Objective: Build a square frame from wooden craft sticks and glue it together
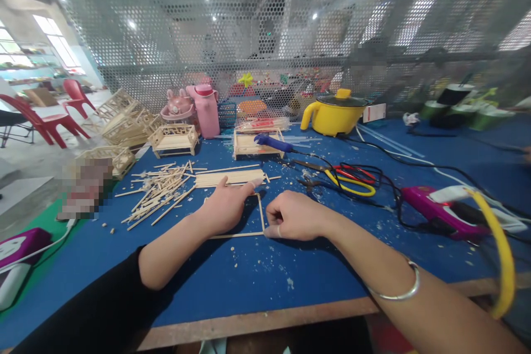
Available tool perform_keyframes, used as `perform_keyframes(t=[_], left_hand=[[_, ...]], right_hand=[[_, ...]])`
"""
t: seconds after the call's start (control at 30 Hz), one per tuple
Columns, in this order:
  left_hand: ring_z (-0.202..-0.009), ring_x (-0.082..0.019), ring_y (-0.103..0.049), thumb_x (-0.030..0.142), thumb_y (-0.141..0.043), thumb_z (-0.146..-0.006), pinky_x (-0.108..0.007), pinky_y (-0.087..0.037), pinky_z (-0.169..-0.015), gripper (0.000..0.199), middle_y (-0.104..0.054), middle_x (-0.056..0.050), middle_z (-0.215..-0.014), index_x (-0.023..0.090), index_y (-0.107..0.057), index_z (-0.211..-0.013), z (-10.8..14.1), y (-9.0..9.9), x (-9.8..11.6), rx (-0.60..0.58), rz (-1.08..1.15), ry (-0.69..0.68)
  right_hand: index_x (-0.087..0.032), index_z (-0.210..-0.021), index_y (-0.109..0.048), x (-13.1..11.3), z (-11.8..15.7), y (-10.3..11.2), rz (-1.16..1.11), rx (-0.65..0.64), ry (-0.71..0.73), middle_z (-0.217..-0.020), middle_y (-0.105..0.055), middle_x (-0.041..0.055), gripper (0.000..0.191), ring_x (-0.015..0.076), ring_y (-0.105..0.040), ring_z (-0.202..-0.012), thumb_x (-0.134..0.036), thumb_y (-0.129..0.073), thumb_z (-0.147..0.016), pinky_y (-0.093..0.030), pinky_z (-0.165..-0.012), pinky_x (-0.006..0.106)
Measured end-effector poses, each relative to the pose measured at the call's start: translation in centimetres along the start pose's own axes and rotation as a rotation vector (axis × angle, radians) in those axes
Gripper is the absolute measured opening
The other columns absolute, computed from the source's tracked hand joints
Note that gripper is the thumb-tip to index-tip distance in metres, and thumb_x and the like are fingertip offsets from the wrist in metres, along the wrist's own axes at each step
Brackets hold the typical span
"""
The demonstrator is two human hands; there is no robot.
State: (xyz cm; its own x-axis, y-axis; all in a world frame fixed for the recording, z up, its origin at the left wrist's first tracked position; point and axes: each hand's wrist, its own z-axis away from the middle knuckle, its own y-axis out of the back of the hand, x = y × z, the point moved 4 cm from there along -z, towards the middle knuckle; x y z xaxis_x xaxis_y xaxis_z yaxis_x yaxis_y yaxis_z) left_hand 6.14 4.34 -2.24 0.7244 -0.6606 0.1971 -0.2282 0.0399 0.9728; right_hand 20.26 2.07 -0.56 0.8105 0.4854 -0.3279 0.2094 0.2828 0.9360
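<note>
The blue surface point(265, 282) bears assembled stick racks point(174, 144). Left hand point(223, 209): grip apart, over the flat, unfilled stick frame point(261, 213). Right hand point(302, 217): grip curled at its near right corner; clamping cannot be confirmed. Loose sticks point(166, 192) lie unassembled.

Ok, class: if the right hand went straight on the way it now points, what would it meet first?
Most likely the right side of the thin stick frame; the right hand has its fingertips at the near corner, though actual contact is unclear.
</note>
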Motion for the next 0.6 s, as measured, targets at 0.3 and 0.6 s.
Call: perform_keyframes(t=[0.3,0.6], left_hand=[[-0.113,-0.019,-0.054,0.001,-0.031,-0.076,-0.052,-0.020,-0.108,0.066,-0.056,-0.008,-0.127,0.021,-0.024,-0.139,0.0,0.3,-0.4,0.065,0.019,-0.005],[-0.076,-0.016,-0.060,0.028,-0.048,-0.079,-0.031,-0.048,-0.074,0.048,-0.064,-0.005,-0.097,0.018,-0.045,-0.126,6.9,5.3,-7.6,0.226,0.270,0.325]], right_hand=[[-0.018,-0.062,-0.062,1.8,0.0,0.1,-0.269,-0.148,0.002,-0.056,-0.055,-0.0036,0.025,0.0091,-0.045,-0.052,-0.041,-0.070,-0.062,-0.032,-0.047,0.020],[-0.019,-0.102,-0.059,4.2,-1.5,0.5,-0.391,0.306,0.038,-0.077,-0.057,-0.0004,0.029,0.0112,-0.051,-0.066,-0.024,-0.056,-0.073,-0.041,-0.063,0.024]])
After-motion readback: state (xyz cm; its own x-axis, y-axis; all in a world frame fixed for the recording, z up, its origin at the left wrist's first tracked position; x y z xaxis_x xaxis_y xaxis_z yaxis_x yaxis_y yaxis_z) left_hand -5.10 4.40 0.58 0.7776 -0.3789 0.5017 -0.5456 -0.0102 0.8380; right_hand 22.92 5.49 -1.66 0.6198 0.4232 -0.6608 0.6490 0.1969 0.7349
